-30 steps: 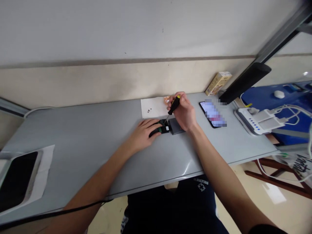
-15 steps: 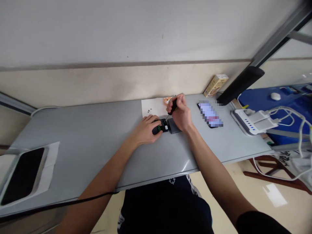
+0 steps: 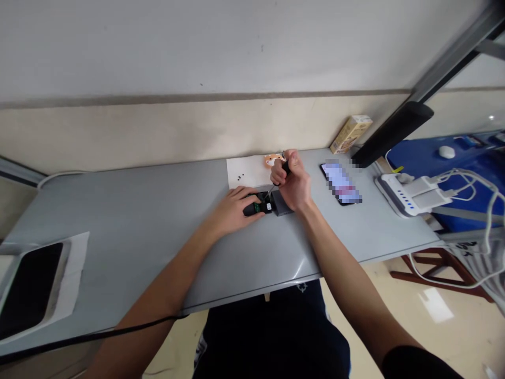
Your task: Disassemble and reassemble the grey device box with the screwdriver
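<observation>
A small black device with a green circuit board [image 3: 258,207] lies on the grey table [image 3: 138,221], next to a grey metal case [image 3: 282,205]. My left hand [image 3: 232,209] rests on the device, fingers curled over it and pressing it down. My right hand [image 3: 292,181] is closed round a black-handled screwdriver [image 3: 278,178], whose thin tip points down onto the device. A white paper sheet [image 3: 244,172] behind them carries a few tiny dark screws [image 3: 240,177] and a small orange figure [image 3: 273,158].
A phone with a lit screen [image 3: 341,183] lies to the right. Further right are a white charger hub with cables [image 3: 410,196], a black lamp arm [image 3: 390,134] and a small carton [image 3: 351,133]. A dark tablet on paper [image 3: 29,287] sits at the left edge.
My right hand has closed further over the screwdriver handle, hiding its yellow end, and turned slightly. My left hand stays on the device. The view shifted a little.
</observation>
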`<state>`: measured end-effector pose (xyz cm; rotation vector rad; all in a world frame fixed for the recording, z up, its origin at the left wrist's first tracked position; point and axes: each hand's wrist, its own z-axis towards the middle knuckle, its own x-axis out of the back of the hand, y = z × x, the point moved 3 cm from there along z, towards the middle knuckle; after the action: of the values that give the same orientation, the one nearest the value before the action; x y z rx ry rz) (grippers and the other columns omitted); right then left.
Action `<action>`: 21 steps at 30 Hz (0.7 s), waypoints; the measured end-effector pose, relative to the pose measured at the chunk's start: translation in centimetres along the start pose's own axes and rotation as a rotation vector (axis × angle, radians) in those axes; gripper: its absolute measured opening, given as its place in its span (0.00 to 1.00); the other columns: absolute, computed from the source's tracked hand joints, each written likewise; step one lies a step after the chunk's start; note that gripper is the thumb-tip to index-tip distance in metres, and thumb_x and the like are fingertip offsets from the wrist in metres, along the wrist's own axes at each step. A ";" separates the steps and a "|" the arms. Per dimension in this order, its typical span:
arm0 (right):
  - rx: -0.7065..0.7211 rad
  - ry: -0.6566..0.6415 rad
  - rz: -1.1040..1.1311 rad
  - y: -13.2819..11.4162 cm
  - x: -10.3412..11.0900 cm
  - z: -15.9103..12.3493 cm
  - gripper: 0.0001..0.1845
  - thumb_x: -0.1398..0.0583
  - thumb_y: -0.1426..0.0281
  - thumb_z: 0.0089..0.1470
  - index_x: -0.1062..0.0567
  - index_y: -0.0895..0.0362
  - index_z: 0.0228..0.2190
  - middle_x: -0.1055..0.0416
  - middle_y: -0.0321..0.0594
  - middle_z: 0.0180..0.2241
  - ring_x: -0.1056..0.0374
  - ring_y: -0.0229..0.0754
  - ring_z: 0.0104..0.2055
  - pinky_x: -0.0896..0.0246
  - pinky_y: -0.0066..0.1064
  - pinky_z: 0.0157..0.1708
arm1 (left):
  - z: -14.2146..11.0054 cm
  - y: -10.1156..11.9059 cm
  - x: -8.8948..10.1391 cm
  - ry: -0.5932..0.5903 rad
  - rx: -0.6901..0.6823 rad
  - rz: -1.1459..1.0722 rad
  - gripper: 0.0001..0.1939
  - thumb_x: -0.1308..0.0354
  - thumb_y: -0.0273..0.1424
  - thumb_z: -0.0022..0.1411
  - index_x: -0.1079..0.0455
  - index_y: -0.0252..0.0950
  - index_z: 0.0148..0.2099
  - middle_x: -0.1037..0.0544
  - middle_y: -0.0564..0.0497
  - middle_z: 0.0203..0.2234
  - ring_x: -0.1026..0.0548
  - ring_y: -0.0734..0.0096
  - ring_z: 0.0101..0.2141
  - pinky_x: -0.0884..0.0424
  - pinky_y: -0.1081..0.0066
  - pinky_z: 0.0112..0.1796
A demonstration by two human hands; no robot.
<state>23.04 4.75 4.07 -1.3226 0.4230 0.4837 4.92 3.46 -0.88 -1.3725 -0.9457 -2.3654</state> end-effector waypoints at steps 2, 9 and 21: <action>0.028 -0.018 0.027 0.1 0.2 0.1 0.19 0.39 0.52 0.62 0.39 0.50 0.32 0.45 0.29 0.24 0.48 0.35 0.22 0.44 0.29 0.26 | -0.1 0.0 0.1 0.012 0.004 -0.002 0.11 0.36 0.40 0.67 0.24 0.42 0.48 0.23 0.47 0.55 0.26 0.58 0.54 0.30 0.54 0.57; -0.055 -0.043 -0.057 0.2 0.2 0.6 0.22 0.41 0.44 0.60 0.32 0.50 0.36 0.36 0.36 0.33 0.37 0.39 0.31 0.36 0.32 0.30 | -0.5 0.0 0.5 0.016 0.004 0.022 0.12 0.38 0.41 0.68 0.23 0.42 0.49 0.23 0.48 0.55 0.26 0.58 0.55 0.30 0.55 0.57; 0.089 0.005 -0.064 -0.1 -1.6 -1.1 0.21 0.39 0.47 0.61 0.36 0.49 0.34 0.38 0.35 0.30 0.40 0.39 0.28 0.41 0.32 0.28 | -0.3 -0.1 0.2 0.030 0.026 0.034 0.13 0.37 0.41 0.67 0.24 0.42 0.50 0.22 0.48 0.55 0.26 0.58 0.55 0.31 0.54 0.58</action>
<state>21.76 3.49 4.75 -1.2474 0.4002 0.4038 4.56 3.32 -0.89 -1.3297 -0.9334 -2.3339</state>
